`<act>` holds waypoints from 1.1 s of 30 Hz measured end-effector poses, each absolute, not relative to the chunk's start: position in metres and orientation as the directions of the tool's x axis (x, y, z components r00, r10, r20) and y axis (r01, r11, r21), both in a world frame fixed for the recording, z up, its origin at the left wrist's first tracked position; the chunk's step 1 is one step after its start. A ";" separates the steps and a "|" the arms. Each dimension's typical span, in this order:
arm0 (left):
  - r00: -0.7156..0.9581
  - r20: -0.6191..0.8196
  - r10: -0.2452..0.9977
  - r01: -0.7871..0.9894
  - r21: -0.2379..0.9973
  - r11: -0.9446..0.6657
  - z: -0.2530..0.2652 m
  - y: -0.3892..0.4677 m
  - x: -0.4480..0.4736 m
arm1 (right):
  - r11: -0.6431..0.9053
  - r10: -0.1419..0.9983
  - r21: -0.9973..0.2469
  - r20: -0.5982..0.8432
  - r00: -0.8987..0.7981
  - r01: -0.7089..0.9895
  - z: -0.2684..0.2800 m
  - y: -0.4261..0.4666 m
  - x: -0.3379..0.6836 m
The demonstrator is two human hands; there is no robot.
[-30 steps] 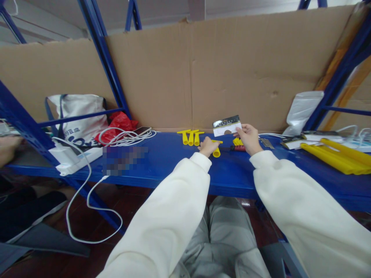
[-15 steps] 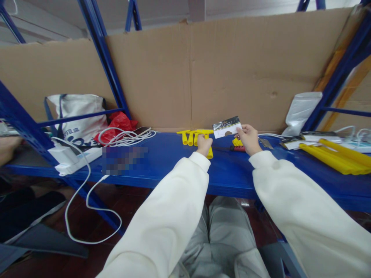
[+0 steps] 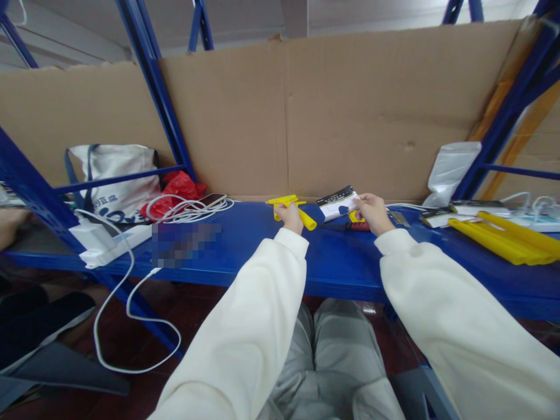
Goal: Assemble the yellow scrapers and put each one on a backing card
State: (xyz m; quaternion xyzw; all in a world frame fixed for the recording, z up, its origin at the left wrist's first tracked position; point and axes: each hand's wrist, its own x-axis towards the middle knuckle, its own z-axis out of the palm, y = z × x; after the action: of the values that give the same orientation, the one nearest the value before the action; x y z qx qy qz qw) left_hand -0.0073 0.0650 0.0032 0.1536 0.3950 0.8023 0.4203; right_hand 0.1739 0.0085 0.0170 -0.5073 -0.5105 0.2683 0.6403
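Note:
My left hand (image 3: 290,218) is closed around a yellow T-shaped plastic handle (image 3: 308,220), its round tube end pointing right and toward me. Other yellow T-shaped pieces (image 3: 277,202) lie behind that hand, partly covered by it. In my right hand (image 3: 373,213) a flat black-and-white printed packet (image 3: 335,205) is pinched by its right edge, tilted above the shelf. Just below that hand lie a screwdriver with a red handle (image 3: 357,226) and a small yellow piece (image 3: 352,216). A flat metal piece (image 3: 399,219) rests to the right of it.
On the right lie long yellow tubes (image 3: 494,242), printed packets (image 3: 450,217) and a white pouch (image 3: 452,172). Coiled white cable (image 3: 188,209), a red bag (image 3: 177,189), a tote bag (image 3: 116,181) and a power strip (image 3: 118,242) occupy the left. Cardboard (image 3: 371,111) stands behind. Another person's arm (image 3: 15,227) shows far left.
My left hand has moved left, and the yellow handle in it has swung from pointing toward me to pointing right. The packet in my right hand has dropped slightly and tilted.

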 end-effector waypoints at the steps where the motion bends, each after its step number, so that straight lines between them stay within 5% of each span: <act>1: -0.614 -0.108 0.782 -0.564 0.754 -0.338 0.004 0.065 -0.008 | 0.343 0.867 -0.924 0.381 0.320 0.170 0.017 0.008 0.174; 15: -0.406 -0.184 0.895 -0.779 0.581 -0.234 0.011 0.062 -0.005 | 0.344 0.934 -0.939 0.344 0.093 0.016 0.017 -0.005 0.160; 27: -0.352 -0.044 0.935 -0.722 0.648 -0.241 0.006 0.052 -0.002 | 0.367 0.929 -0.930 0.367 -0.052 -0.016 0.012 -0.004 0.160; 33: -0.256 -0.112 0.960 -0.680 0.727 -0.097 0.004 0.057 -0.001 | 0.383 0.922 -0.924 0.382 -0.062 0.007 0.010 -0.003 0.159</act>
State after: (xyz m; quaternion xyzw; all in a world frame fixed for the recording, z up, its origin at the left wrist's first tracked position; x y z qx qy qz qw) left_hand -0.0007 0.0567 0.0044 0.2020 0.3471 0.7124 0.5755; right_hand 0.1586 -0.0029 0.0102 -0.3822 -0.6075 0.4028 0.5681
